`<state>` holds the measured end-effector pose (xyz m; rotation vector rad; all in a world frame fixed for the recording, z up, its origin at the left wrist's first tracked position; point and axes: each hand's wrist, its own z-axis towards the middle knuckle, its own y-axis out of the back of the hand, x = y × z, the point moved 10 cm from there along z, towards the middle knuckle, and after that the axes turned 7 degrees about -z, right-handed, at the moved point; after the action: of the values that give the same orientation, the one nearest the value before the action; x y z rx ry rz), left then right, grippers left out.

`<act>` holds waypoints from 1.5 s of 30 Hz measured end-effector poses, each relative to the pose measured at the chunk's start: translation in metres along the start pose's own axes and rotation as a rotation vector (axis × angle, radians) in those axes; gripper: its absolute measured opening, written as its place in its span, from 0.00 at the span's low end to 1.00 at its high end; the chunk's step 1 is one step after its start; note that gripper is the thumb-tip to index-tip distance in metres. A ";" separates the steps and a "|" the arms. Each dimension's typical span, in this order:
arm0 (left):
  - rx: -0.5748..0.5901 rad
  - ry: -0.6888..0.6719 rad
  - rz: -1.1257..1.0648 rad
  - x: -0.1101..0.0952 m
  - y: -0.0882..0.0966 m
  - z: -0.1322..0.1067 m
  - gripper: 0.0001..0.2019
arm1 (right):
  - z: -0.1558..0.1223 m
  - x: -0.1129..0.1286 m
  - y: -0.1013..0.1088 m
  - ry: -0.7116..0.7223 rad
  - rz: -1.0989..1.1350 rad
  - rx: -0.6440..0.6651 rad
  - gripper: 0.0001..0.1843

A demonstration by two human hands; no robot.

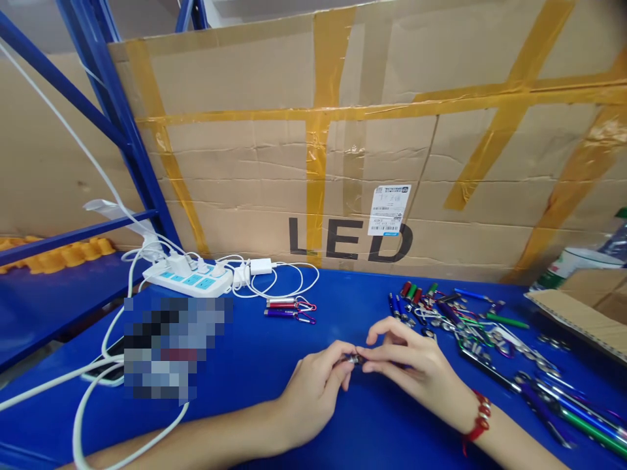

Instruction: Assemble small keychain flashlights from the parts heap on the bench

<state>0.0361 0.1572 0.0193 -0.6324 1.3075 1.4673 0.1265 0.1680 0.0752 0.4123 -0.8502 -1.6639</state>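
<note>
My left hand (317, 384) pinches a small dark-and-silver cylindrical part (353, 358) between thumb and fingers above the blue table. From the other side, the thumb and fingertips of my right hand (416, 360) close on the right end of the same part. Its exact kind is too small and too covered to tell. Beyond my hands lie a red-and-silver carabiner flashlight (284, 304) and a purple one (284, 314), side by side. To the right of my right hand spreads a pile of loose colored tubes and small metal parts (482, 329).
A white power strip (189, 279) with plugs and white cables stands at the back left, near a phone (105, 372). Behind the table rises a large taped cardboard box (245, 176). An open carton (582, 320) and a paper cup (571, 264) stand at the right.
</note>
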 end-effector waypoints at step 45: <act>0.060 0.009 0.046 0.006 -0.003 0.005 0.14 | -0.002 -0.032 -0.024 -0.355 0.512 0.088 0.08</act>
<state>0.0381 0.1632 0.0146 -0.5743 1.3762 1.4576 0.1203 0.1998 0.0512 -0.0529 -1.1810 -1.2375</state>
